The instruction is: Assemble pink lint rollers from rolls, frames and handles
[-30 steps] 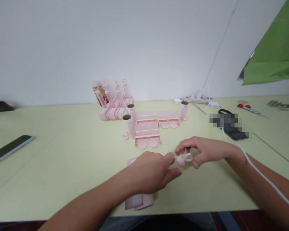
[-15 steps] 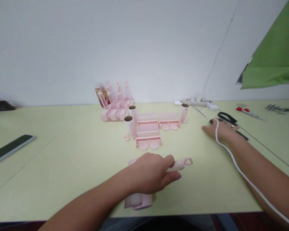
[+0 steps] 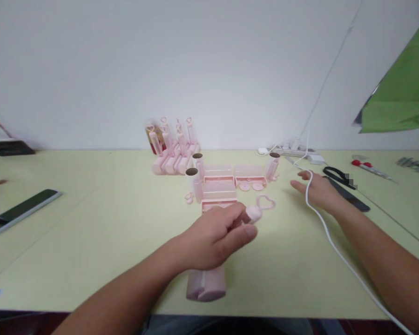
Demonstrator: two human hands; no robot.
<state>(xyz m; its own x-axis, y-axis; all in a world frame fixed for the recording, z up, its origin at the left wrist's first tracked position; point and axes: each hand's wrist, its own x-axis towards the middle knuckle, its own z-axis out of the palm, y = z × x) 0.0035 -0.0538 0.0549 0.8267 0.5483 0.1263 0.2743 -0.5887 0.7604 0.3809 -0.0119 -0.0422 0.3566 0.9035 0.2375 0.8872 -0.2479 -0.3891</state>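
My left hand (image 3: 218,235) is closed round the handle of a pink lint roller (image 3: 254,213). A heart-shaped loop (image 3: 266,201) sticks out past my fingers, and the roller's pink cylindrical body (image 3: 209,284) shows below the hand. My right hand (image 3: 314,188) is open, its fingers apart and nothing visible in them. A white cable (image 3: 323,218) runs across it. Beside it lie black-handled scissors (image 3: 337,174) and a flat dark object (image 3: 351,197). Opened pink roller cases (image 3: 218,190) lie ahead of my left hand, partly hidden by it.
White paper rolls (image 3: 192,186) stand beside the opened cases. Several assembled pink lint rollers (image 3: 169,163) are grouped near the wall. A phone-like device (image 3: 23,210) lies left. A power strip (image 3: 293,151) and a red-handled tool (image 3: 372,168) are at the back right.
My left hand has lifted and tilted the lint roller, its loop now farther forward. My right hand has come away from the dark object, its fingers now apart. The view has shifted slightly.
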